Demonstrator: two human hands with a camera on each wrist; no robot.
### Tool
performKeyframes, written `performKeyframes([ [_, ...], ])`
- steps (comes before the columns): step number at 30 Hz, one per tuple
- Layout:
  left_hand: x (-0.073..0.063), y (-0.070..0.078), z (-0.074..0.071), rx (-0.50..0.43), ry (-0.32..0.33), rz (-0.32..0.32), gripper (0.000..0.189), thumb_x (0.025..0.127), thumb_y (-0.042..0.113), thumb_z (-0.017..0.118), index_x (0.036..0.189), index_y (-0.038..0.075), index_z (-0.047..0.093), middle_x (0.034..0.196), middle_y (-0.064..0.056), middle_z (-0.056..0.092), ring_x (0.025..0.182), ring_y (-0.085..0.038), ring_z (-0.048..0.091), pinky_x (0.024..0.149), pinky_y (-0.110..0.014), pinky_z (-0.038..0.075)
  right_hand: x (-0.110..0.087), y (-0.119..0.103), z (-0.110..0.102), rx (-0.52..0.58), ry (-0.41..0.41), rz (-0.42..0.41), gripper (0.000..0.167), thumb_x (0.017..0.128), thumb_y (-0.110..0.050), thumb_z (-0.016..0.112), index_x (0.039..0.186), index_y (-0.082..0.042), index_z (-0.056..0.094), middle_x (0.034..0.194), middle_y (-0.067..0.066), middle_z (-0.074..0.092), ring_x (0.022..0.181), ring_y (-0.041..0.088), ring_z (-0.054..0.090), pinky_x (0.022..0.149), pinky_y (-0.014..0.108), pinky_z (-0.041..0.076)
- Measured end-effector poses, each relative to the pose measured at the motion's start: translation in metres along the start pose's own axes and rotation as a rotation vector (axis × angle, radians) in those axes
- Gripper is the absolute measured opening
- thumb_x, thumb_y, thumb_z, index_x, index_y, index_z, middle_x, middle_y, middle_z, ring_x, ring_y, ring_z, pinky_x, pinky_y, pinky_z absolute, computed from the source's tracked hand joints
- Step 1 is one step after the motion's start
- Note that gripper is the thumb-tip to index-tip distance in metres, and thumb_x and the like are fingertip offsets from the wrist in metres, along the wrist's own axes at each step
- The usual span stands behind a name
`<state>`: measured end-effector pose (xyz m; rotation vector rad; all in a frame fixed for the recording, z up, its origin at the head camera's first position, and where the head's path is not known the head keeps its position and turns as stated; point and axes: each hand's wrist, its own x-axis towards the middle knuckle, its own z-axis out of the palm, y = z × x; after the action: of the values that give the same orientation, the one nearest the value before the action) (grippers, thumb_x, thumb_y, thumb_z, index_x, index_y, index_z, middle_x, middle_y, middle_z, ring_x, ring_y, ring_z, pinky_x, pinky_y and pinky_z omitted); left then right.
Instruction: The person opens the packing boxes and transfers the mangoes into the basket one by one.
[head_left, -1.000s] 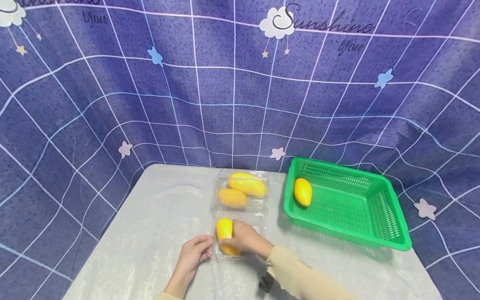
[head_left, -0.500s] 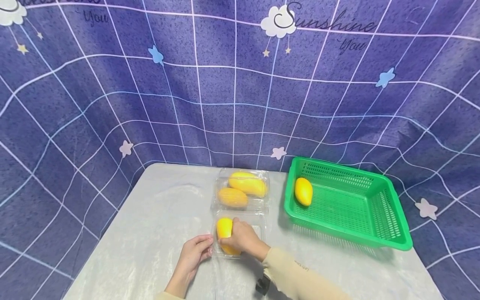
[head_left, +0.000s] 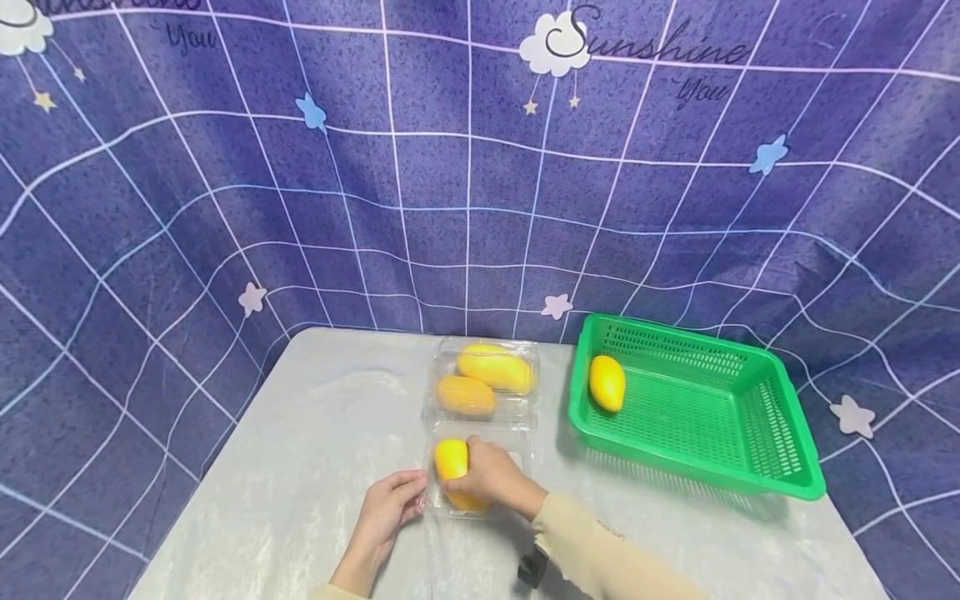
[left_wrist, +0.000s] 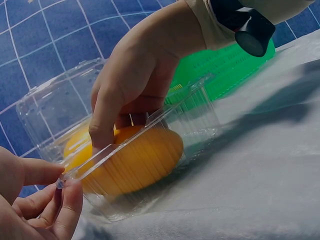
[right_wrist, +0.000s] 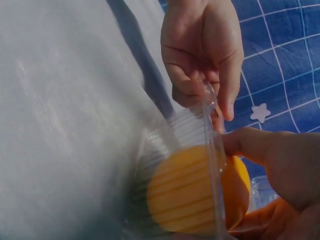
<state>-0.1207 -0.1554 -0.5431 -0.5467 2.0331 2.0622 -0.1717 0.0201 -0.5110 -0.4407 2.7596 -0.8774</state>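
In the head view, a clear plastic box (head_left: 523, 440) sits open near the table's front middle. My right hand (head_left: 495, 475) reaches into it and grips a yellow mango (head_left: 452, 458) at the box's left side, thumb toward me. The left wrist view shows that mango (left_wrist: 145, 160) through the ribbed wall, low in the box. My left hand (head_left: 386, 508) pinches the box's left rim between thumb and fingers, plainly seen in the left wrist view at the rim (left_wrist: 120, 147). The right hand's palm side is hidden in the head view.
Behind the box, clear plastic (head_left: 442, 348) covers more yellow mangoes (head_left: 465, 395). A green basket (head_left: 693, 479) stands at the right, with one mango (head_left: 607, 383) at its left end. A dark wrist camera (head_left: 532, 567) hangs under the right sleeve. A blue patterned curtain (head_left: 465, 183) hangs behind the table.
The right hand and the gripped mango have shifted only slightly within the box. The left hand keeps its place at the rim; the basket and the other mangoes stay put.
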Motion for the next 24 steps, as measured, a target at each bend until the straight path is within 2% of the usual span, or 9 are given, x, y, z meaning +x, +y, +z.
performKeyframes([
  [5, 0.0, 0.001, 0.001, -0.004, 0.0, -0.005, 0.042, 0.092, 0.018, 0.065, 0.122, -0.01, 0.057, 0.095, -0.008, 0.066, 0.073, -0.01, 0.059, 0.063, -0.021, 0.056, -0.001, 0.002, -0.005, -0.006, -0.024, -0.007, 0.062, 0.068, -0.035, 0.085, 0.112, -0.001, 0.057, 0.082, 0.007, 0.063, 0.068, 0.018, 0.056, 0.056, 0.028, 0.048],
  [17, 0.0, -0.001, 0.0, -0.007, 0.001, 0.006, 0.044, 0.09, 0.019, 0.067, 0.122, -0.01, 0.057, 0.098, -0.009, 0.067, 0.074, -0.011, 0.061, 0.066, -0.022, 0.058, -0.001, 0.001, -0.012, -0.034, -0.056, -0.02, 0.06, 0.067, -0.036, 0.083, 0.11, -0.004, 0.057, 0.079, 0.002, 0.059, 0.066, 0.015, 0.052, 0.055, 0.026, 0.045],
  [24, 0.001, -0.003, 0.0, -0.024, 0.006, -0.003, 0.043, 0.09, 0.017, 0.066, 0.122, -0.011, 0.057, 0.093, -0.008, 0.065, 0.073, -0.011, 0.061, 0.066, -0.024, 0.059, -0.002, -0.002, -0.023, -0.075, -0.073, -0.045, 0.059, 0.067, -0.036, 0.082, 0.11, -0.005, 0.058, 0.076, -0.001, 0.056, 0.065, 0.014, 0.051, 0.054, 0.025, 0.043],
])
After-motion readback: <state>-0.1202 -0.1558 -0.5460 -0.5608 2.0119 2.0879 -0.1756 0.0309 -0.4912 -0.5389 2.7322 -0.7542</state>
